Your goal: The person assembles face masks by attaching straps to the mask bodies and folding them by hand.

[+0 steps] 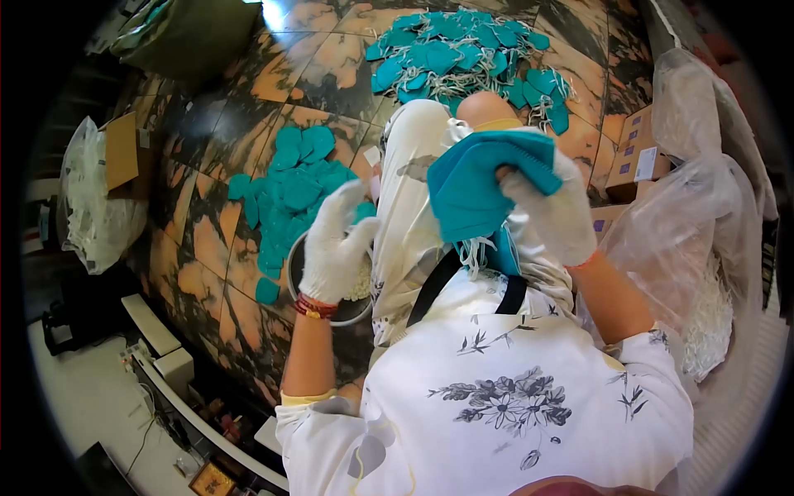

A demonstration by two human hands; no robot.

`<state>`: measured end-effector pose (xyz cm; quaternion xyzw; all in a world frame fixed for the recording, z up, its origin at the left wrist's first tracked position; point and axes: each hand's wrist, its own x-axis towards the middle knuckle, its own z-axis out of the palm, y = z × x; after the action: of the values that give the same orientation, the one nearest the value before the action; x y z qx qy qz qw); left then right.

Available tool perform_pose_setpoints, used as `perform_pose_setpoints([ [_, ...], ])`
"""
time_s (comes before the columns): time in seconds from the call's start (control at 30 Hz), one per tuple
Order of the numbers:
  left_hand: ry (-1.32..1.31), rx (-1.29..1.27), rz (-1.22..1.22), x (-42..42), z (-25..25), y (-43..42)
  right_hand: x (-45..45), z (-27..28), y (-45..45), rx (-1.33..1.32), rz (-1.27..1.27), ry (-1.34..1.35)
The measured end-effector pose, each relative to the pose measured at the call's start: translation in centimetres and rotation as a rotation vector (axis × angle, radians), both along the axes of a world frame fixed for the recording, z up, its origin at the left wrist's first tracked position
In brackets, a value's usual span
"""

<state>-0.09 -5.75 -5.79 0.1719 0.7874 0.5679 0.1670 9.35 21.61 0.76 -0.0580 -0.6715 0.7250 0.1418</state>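
My right hand point(561, 217), in a white glove with one fingertip bare, grips several teal face masks point(471, 183) above my lap. White ear loops point(474, 252) dangle below them. Another teal piece point(504, 255) lies against my lap under the held masks. My left hand point(332, 252), gloved in white too, is raised with thumb and fingers apart and nothing in it. Below that hand sits a metal bowl point(357, 314) with small whitish pieces inside, partly hidden by the hand and wrist. A pile of teal masks without visible loops point(298, 192) lies just beyond it.
A larger heap of teal masks with white loops point(451, 54) covers the floor ahead. Clear plastic bags point(703, 215) and cardboard boxes point(635, 157) stand at right. On the left are an open carton point(121, 155) in plastic and a dark green sack point(186, 37).
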Motion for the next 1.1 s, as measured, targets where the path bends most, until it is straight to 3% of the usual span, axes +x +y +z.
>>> perform_pose_setpoints([
  [0.03, 0.023, 0.142, -0.05, 0.5, 3.1, 2.1, -0.4, -0.8, -0.4, 0.074, 0.009, 0.05],
  [0.1, 0.155, 0.166, -0.138, 1.1, 6.0, 5.1, -0.8, -1.1, -1.0, 0.208, 0.023, 0.081],
  [0.2, 0.231, 0.231, -0.119, 1.1, 6.3, 7.1, -0.2, -0.5, -1.5, 0.236, 0.056, -0.052],
  [0.23, 0.24, 0.272, -0.079, 1.1, 6.1, 7.6, -0.3, -0.3, -0.9, 0.082, 0.05, -0.038],
  [0.27, 0.12, 0.37, 0.076, 1.4, 6.5, 7.8, 0.0, -0.4, 0.4, 0.108, -0.04, -0.067],
  [0.33, 0.042, 0.39, 0.157, 0.3, 8.2, 6.6, 0.8, -0.7, 3.4, 0.11, -0.215, -0.119],
  [0.4, 0.006, 0.418, 0.157, -0.9, 8.6, 5.1, 0.8, -0.3, 5.5, 0.019, -0.39, -0.15],
  [0.43, 0.02, 0.305, 0.16, -1.0, 9.4, 5.0, 0.6, 0.3, 6.0, -0.048, -0.476, -0.157],
  [0.6, 0.061, 0.182, -0.022, -0.7, 10.4, 6.5, -0.9, 3.3, 0.6, 0.364, -0.034, 0.06],
  [0.77, 0.157, 0.089, -0.1, 0.0, 11.3, 6.2, -2.1, 1.3, 1.0, 0.202, 0.364, -0.219],
  [0.83, 0.239, 0.107, -0.252, -0.4, 10.6, 5.2, -2.0, -0.2, 1.2, 0.297, 0.323, -0.036],
  [0.9, 0.2, 0.273, -0.723, -3.1, 10.4, 4.5, -2.0, -0.1, 1.9, 0.389, 0.373, 0.132],
  [0.97, -0.029, 0.305, -0.717, -3.6, 10.3, 4.4, -2.0, 0.7, 2.6, 0.603, 0.404, 0.302],
  [1.03, -0.085, 0.271, -0.584, -2.9, 10.0, 5.4, -2.0, 1.8, 2.4, 0.921, 0.379, 0.474],
  [1.1, 0.062, 0.148, -0.685, -2.4, 10.3, 7.1, -1.7, 2.0, 2.1, 0.94, 0.326, 0.515],
])
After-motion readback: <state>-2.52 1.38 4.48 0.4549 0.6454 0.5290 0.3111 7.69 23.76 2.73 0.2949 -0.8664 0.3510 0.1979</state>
